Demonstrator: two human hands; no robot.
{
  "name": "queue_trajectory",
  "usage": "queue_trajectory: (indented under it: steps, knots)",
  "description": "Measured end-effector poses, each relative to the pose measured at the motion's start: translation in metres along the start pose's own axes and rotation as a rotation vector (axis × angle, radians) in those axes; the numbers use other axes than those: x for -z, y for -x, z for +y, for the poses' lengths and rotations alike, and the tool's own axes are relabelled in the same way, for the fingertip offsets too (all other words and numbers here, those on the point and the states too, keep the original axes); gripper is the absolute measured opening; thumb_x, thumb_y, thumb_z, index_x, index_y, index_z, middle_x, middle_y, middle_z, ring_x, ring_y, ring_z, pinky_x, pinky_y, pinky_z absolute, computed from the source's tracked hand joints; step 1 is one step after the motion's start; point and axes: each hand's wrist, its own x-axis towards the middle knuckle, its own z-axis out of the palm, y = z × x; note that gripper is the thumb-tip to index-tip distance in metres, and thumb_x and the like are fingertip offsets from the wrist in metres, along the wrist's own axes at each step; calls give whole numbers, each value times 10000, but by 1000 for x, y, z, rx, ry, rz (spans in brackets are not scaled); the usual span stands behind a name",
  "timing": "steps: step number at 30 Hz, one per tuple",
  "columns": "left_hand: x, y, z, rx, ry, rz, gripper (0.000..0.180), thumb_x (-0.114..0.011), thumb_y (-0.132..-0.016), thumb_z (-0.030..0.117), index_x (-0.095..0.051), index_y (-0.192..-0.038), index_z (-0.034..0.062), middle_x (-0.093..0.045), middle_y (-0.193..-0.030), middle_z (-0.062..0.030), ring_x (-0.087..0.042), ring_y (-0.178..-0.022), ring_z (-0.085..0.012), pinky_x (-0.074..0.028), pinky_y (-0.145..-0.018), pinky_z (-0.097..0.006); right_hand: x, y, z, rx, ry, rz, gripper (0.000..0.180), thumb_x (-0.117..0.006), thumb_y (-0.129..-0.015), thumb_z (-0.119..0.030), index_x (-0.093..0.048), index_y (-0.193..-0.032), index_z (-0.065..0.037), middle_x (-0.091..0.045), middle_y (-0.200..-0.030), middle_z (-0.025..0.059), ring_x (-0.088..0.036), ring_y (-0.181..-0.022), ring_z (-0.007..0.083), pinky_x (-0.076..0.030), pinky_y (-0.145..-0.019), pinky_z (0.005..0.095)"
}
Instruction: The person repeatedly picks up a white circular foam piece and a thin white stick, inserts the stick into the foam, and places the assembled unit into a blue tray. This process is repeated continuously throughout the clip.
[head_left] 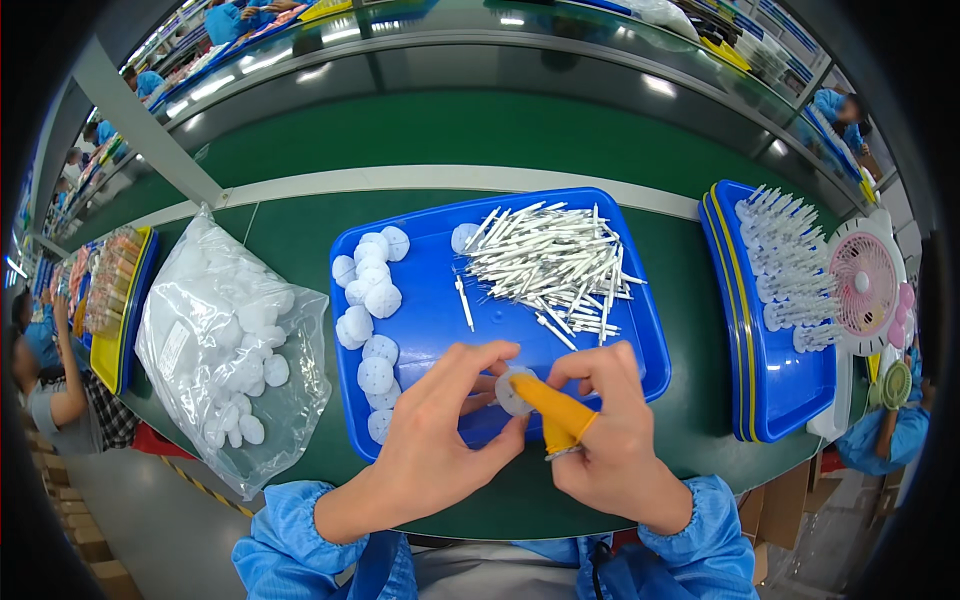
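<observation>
Fingers of the left hand (430, 450) pinch a white perforated disc (512, 392) over the blue tray's (640, 330) near edge; the right hand (610, 430), with an orange finger cot (555, 408), presses it. A loose pinch could drop the disc among the white pins (550, 265).

Single head cam, fisheye, looking steeply down over my forearms at the green bench (560, 135); close on the blue tray (440, 300), edges bending toward rim.
</observation>
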Motion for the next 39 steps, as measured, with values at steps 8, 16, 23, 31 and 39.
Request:
queue_trajectory:
  steps: [8,16,23,31,39]
  knots:
    - [2,-2,0,4,30,23,603,-804,-843,-39,-589,-1400,42,-650,-1202,-152,-740,-1075,-289,-655,-930,-395,3,7,1,-10,-59,7,445,-669,-558,72,-774,-988,32,-623,-1154,140,-521,-954,322,-443,-821,412]
    - [7,-3,-7,-3,530,-170,645,-807,-899,-14,-514,-1472,19,-641,-1338,-128,-587,-1350,-260,-429,-1175,-456,14,18,8,-442,-462,-67,254,-776,-939,-27,-675,-1171,-12,-709,-1185,147,-705,-1033,318,-555,-925,401]
    - [48,-65,-33,-69,-269,138,299,-715,-968,85,-685,-1259,21,-740,-1175,-135,-725,-1007,-254,-565,-858,-380,26,23,18,-357,-291,164,236,-857,-835,-8,-761,-1050,2,-715,-849,97,-659,-769,197,-513,-728,318]
    - [34,-142,-57,-149,-923,154,162,-728,-911,77,-721,-1053,0,-742,-924,-232,-740,-894,-394,-579,-782,-471,59,48,13,-271,-189,298,237,-813,-847,40,-761,-1077,16,-676,-817,125,-642,-716,219,-511,-655,337]
    - [35,-144,-61,47,-589,220,256,-824,-821,59,-698,-1021,-40,-727,-785,-117,-711,-709,-206,-574,-697,-338,171,111,68,-588,294,745,206,-754,-851,29,-793,-1054,27,-738,-798,117,-675,-675,145,-526,-629,293]
